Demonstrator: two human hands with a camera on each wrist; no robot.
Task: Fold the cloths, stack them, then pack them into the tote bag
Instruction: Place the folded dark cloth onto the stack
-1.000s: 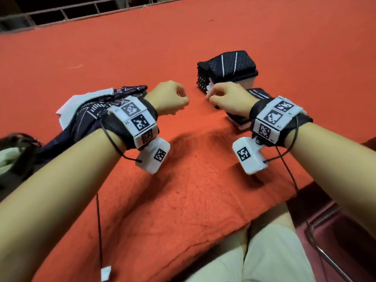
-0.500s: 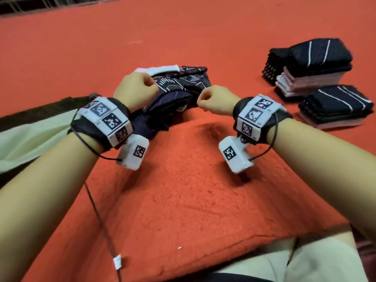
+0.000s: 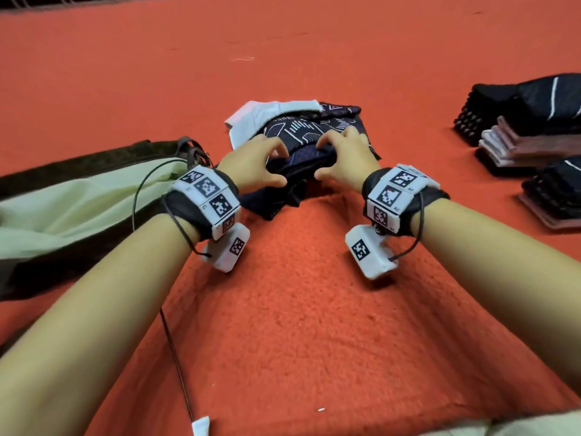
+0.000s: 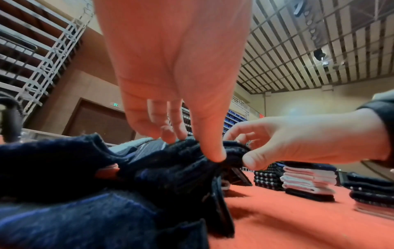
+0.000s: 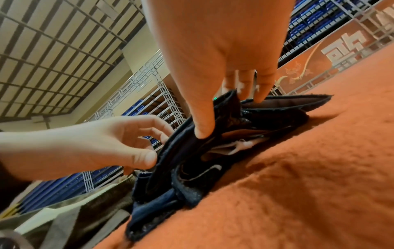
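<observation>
A heap of unfolded dark cloths (image 3: pixel 317 129) with white line patterns lies on the orange table cover (image 3: pixel 298 309), a white cloth (image 3: pixel 264 114) under its far left side. My left hand (image 3: pixel 267 165) and right hand (image 3: pixel 333 155) both reach onto the heap's near side. Each pinches the same navy cloth (image 3: pixel 298 165) between thumb and curled fingers. In the left wrist view my left hand (image 4: pixel 192 146) has its thumb on the navy cloth (image 4: pixel 170 168). From the right wrist, my right hand (image 5: pixel 230 114) grips a raised fold of that navy cloth (image 5: pixel 192 160).
The tote bag (image 3: pixel 78 199), dark brown with pale green lining, lies open on its side at the left. Two stacks of folded cloths (image 3: pixel 528 121) (image 3: pixel 553 193) stand at the right edge of the table. A cable (image 3: pixel 176 341) hangs from my left wrist.
My view swung left from the folded stacks to the unfolded heap. Both hands moved forward from closed fists above the table onto the heap and took hold of the navy cloth.
</observation>
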